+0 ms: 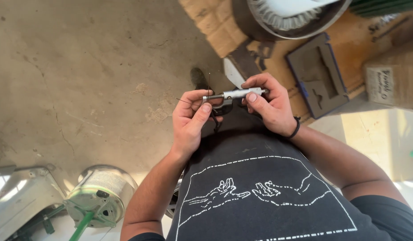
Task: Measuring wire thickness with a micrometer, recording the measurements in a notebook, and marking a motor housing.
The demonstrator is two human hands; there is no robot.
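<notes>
Shirt [269,196]: nearest to you, your dark shirt with a white dashed drawing of two reaching hands fills the near edge; its lower part is cut off by the frame.
Spool [99,196]: near left on the floor, a round spool wound with pale wire, with a green stem below it; the metal piece beside it at the far left is cut off and hard to identify.
Left hand [190,122]: you have it curled in a pinch on the left end of the micrometer, thumb pressed on top, fingers wrapped behind.
Thin wire [209,85]: a fine dark strand rises just above your left fingertips at the tool's left tip; it is too thin to tell exactly how it sits in the tool.
Micrometer [235,94]: the small silver tool lies level between your two hands, in front of your stomach, touching both; its dark curved frame hangs below the barrel and is partly hidden by your fingers.
Right hand [269,105]: you grip the right end of the barrel, thumb beneath and fingers folded over; the tool's right tip is hidden inside that grasp. A dark band sits on this wrist.
Floor [81,67]: cracked bare concrete, far left.
Foam tray [318,76]: far right, a dark cut-out tray lies on a wooden surface [349,49], apart from your hands.
Round metal part [291,18]: farthest, at the top edge, cut off; its kind cannot be told.
</notes>
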